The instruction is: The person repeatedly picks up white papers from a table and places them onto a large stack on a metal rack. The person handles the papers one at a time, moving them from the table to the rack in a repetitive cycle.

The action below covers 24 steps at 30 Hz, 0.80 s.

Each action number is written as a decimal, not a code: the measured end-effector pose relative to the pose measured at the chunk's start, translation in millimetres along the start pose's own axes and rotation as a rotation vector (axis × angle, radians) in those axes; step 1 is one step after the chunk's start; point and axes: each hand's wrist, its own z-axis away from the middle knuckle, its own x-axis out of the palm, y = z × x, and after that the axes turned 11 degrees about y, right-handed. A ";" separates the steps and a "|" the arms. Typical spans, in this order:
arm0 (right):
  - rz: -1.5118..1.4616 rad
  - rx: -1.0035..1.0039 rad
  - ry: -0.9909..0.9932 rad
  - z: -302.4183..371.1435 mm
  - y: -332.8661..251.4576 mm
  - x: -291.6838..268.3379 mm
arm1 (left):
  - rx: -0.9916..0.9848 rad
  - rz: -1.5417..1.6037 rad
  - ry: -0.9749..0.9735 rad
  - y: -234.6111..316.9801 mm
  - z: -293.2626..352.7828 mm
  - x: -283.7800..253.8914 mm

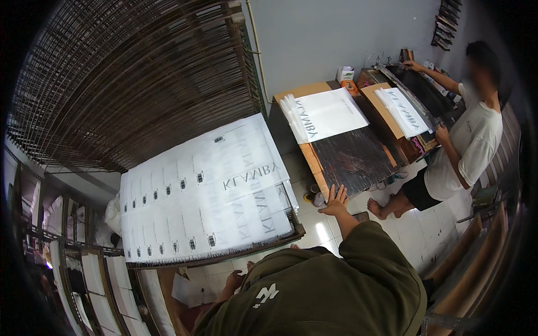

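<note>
My right hand (337,201) reaches forward with fingers spread, at the near edge of a dark worn tabletop (353,159). It holds nothing that I can see. On that table's far half lies a stack of white printed plastic bags (336,115). Low beside my body, what seems to be my left hand (232,281) is in shadow, its fingers too dark to read. In front and to the left, white printed sheets or bags (190,218) lie overlapping in rows on a wire rack shelf.
Raised wire shelves (140,73) tilt above the sheets. To the right, a person in a white shirt (468,140) works at a dark frame (417,89), with another white printed stack (400,109) beside it. Wooden boards (471,269) stand lower right; loaded racks (101,285) stand lower left.
</note>
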 end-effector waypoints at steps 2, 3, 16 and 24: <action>-0.001 -0.001 -0.004 -2.7 3.0 3.9 | 0.014 0.013 -0.022 0.7 -4.0 1.7; -0.004 -0.004 -0.007 -3.8 3.2 5.6 | 0.033 0.010 -0.001 -2.8 -4.4 4.4; 0.022 -0.017 0.004 -7.9 0.8 9.6 | -0.238 0.047 -0.058 2.9 -3.6 4.1; 0.040 0.021 -0.016 -10.5 -0.4 13.2 | -0.162 -0.111 -0.076 20.1 -4.1 -1.3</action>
